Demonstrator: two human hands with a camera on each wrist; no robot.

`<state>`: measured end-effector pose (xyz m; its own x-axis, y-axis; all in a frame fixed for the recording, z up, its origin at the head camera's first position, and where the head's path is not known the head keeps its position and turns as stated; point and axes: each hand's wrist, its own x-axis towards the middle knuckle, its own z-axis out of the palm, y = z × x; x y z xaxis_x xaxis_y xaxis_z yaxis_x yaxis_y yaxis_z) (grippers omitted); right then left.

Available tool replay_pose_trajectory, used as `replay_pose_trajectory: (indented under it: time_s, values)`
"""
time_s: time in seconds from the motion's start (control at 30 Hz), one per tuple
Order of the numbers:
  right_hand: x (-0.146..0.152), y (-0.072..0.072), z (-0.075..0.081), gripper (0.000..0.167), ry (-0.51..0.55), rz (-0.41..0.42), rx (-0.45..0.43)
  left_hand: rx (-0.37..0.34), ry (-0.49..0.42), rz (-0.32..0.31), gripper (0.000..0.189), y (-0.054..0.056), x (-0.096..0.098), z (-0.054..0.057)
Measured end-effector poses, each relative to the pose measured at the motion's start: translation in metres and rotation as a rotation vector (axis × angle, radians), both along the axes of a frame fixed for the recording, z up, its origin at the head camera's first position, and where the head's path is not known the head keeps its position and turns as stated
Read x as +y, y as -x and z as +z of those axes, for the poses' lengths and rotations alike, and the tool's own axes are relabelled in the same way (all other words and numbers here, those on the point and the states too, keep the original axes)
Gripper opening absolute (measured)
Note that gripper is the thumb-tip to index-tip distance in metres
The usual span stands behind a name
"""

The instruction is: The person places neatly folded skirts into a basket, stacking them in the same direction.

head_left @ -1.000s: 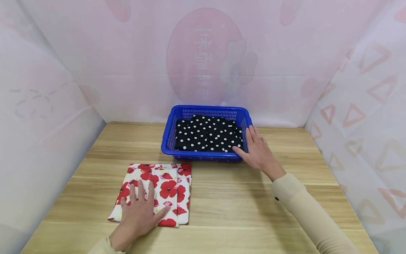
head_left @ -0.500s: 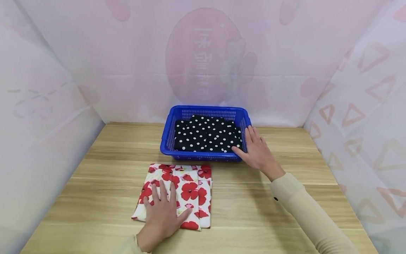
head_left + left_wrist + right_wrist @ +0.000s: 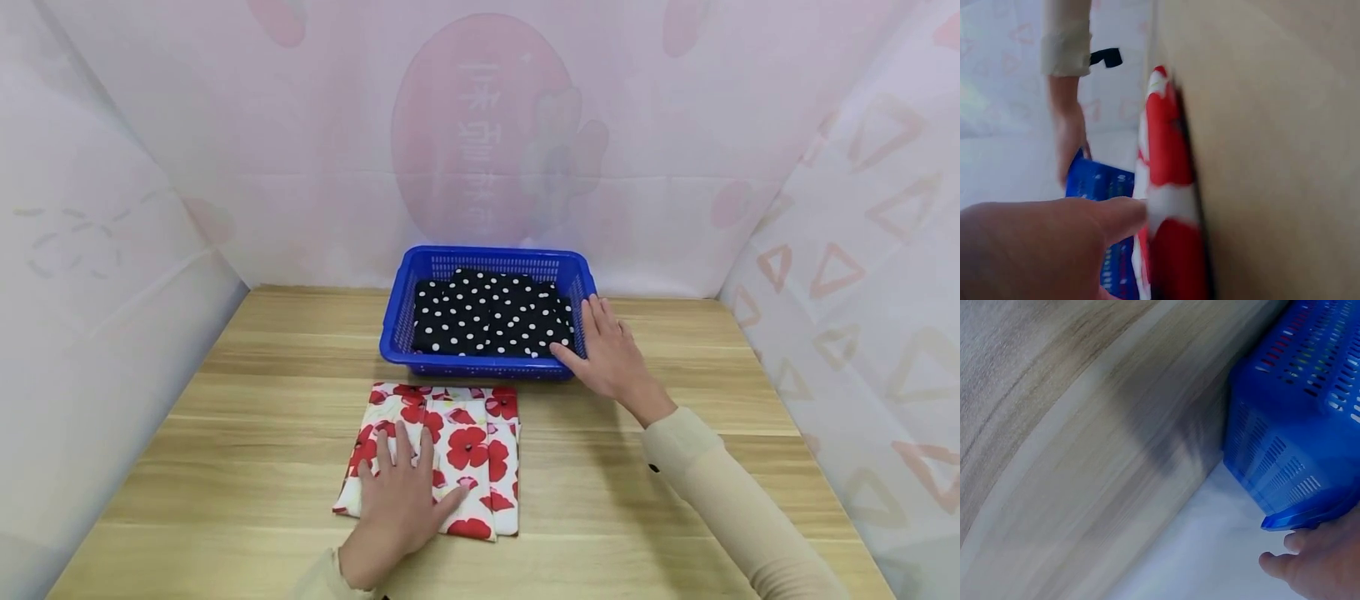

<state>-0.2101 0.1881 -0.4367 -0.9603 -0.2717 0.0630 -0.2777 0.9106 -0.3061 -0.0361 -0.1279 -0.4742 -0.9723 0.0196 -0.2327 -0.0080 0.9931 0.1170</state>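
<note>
A folded white cloth with red flowers (image 3: 467, 450) lies on the table in front of the basket. My left hand (image 3: 401, 504) rests flat on its left part, fingers spread and pointing forward. In the left wrist view the thumb reaches the edge of the folded cloth (image 3: 1169, 150). Behind it stands a blue plastic basket (image 3: 480, 362) holding folded black cloth with white dots (image 3: 495, 317). At the basket's right front corner my right hand (image 3: 611, 354) touches the rim, fingers extended along the right side and thumb over the front. The right wrist view shows the basket's perforated wall (image 3: 1272, 456) beside the fingers.
The wood-grain table (image 3: 247, 400) extends on both sides of the basket and cloth. Pale printed sheets enclose it, with a back sheet (image 3: 315, 225) close behind the basket and a right sheet (image 3: 847, 333) along that side.
The left hand has slid the flowered cloth to the right across the table, bringing it in front of the basket. The right hand and the basket have stayed in place.
</note>
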Motion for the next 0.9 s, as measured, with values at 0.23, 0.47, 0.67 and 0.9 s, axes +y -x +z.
replay_pose_trajectory:
  time_s: [0.23,0.47,0.67,0.9]
  values:
    - [-0.009,-0.018,0.015,0.094,-0.039,0.017,0.148,0.123,-0.082,-0.019,0.083,0.022,-0.043,0.027]
    - [-0.023,-0.049,0.039,0.059,0.051,0.085,0.326,0.119,-0.249,0.022,0.069,0.053,-0.097,0.042]
    - [-0.037,-0.073,0.039,0.052,0.059,0.113,0.083,-0.026,-0.349,0.067,0.059,0.075,-0.127,0.034]
    - [-0.054,-0.088,0.018,0.055,0.137,0.047,0.003,-0.129,-0.43,0.096,0.043,0.083,-0.128,0.022]
